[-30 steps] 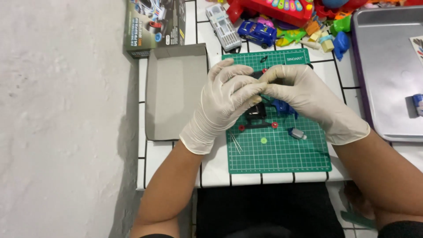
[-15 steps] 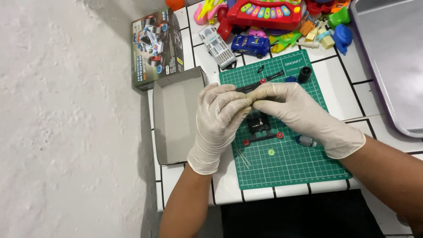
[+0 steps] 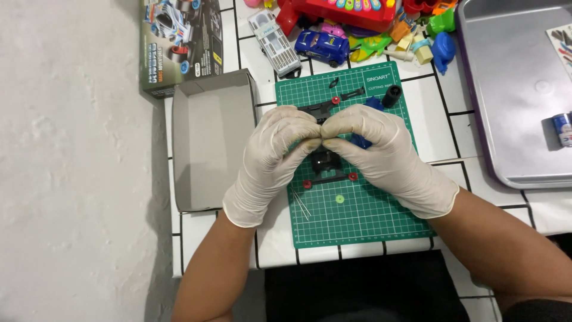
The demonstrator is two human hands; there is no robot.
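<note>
Two gloved hands meet over a green cutting mat (image 3: 357, 220) on a white-tiled table (image 3: 459, 143). The left hand (image 3: 275, 158) and right hand (image 3: 381, 152) press their fingertips together above the middle of the mat, the fingers (image 3: 307, 132) of both curled tightly around a black toy car chassis (image 3: 326, 161). Its lower half shows beneath the hands, with an axle carrying two small red hubs (image 3: 353, 176); another black piece with a red hub (image 3: 335, 100) pokes out above the knuckles. Exactly what the fingertips pinch is hidden between them.

A small green round part (image 3: 339, 199) lies on the mat just below the chassis, and thin metal pins (image 3: 301, 204) lie near the mat's left edge, below the left hand. A black cylinder (image 3: 391, 95) stands near the mat's upper right corner, and blue parts (image 3: 361, 142) peek out beside the right hand's fingers.

Left of the mat sits an open grey cardboard box (image 3: 208, 140), and beyond that a printed kit box (image 3: 179, 42). Above the mat lie a white toy bus (image 3: 274, 42), a blue toy car (image 3: 322, 46) and a heap of bright plastic toys (image 3: 417, 30). A metal tray (image 3: 512, 107) lies right of the mat.
</note>
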